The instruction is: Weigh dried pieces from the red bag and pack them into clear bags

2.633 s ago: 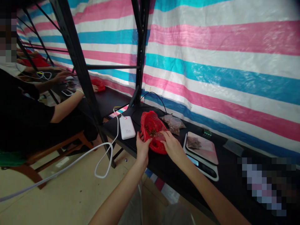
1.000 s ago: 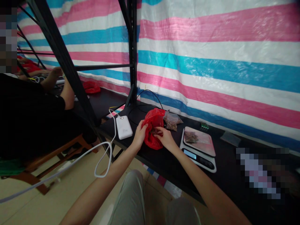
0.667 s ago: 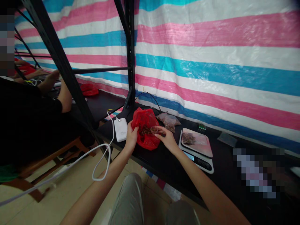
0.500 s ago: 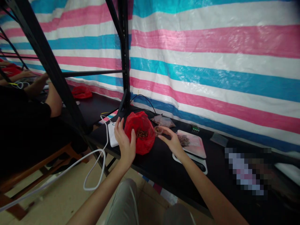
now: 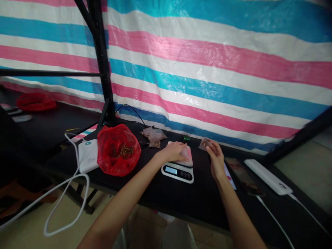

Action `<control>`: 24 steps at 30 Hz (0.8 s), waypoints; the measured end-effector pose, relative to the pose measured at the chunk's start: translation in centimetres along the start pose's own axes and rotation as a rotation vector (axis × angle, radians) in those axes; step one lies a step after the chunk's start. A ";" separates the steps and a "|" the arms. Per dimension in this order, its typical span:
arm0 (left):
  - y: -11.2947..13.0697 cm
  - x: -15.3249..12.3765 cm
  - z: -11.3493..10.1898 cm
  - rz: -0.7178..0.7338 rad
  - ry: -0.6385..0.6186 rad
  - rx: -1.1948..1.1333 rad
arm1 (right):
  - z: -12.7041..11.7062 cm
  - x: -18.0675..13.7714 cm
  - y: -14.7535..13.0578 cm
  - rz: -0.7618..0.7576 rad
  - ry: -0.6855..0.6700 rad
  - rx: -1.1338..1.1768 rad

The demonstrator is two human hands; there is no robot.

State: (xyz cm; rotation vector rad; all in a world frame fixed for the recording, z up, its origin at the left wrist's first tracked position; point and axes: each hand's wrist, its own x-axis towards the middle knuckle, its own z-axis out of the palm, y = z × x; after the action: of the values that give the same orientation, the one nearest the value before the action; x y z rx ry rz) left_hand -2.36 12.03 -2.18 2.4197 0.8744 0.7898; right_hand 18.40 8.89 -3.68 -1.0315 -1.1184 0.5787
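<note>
My left hand (image 5: 176, 152) lies over the pink-topped platform of a small white kitchen scale (image 5: 178, 173), thumb and fingers apart. Its palm hides most of the platform, so whatever lies beneath cannot be made out. To the right, my right hand (image 5: 216, 155) has its fingers closed at the edge of a clear plastic bag (image 5: 204, 143) near the back of the table. A small clear cup cannot be told apart there. Left of the scale, an open red plastic bag (image 5: 119, 150) holds loose brown dried pieces (image 5: 126, 151).
Small filled clear packets (image 5: 155, 136) lie behind the scale, near a green item (image 5: 186, 137). A white device (image 5: 88, 155) with a cable stands at left. At right are a phone (image 5: 243, 176) and a white power bank (image 5: 268, 177), both cabled. A black post (image 5: 100, 52) rises behind.
The view has turned right. My left hand has left the red bag for the scale platform. My right hand has moved from beside the red bag to the clear bag right of the scale.
</note>
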 end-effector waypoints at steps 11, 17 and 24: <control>-1.2 0.2 0.0 0.019 0.075 0.028 | 1.8 -1.5 -0.5 0.019 -0.227 -0.081; -1.6 0.5 0.5 -0.024 0.241 -0.206 | 1.3 -1.3 -0.7 -0.053 -0.256 -0.206; -1.1 0.7 0.1 -0.123 0.316 -0.873 | 1.7 1.4 -3.9 -0.239 -0.314 -0.400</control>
State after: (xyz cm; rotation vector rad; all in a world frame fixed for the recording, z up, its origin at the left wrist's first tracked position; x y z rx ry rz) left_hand -2.31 13.27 -2.64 1.4896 0.5914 1.2110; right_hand 16.97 8.95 0.61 -1.1481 -1.6564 0.3361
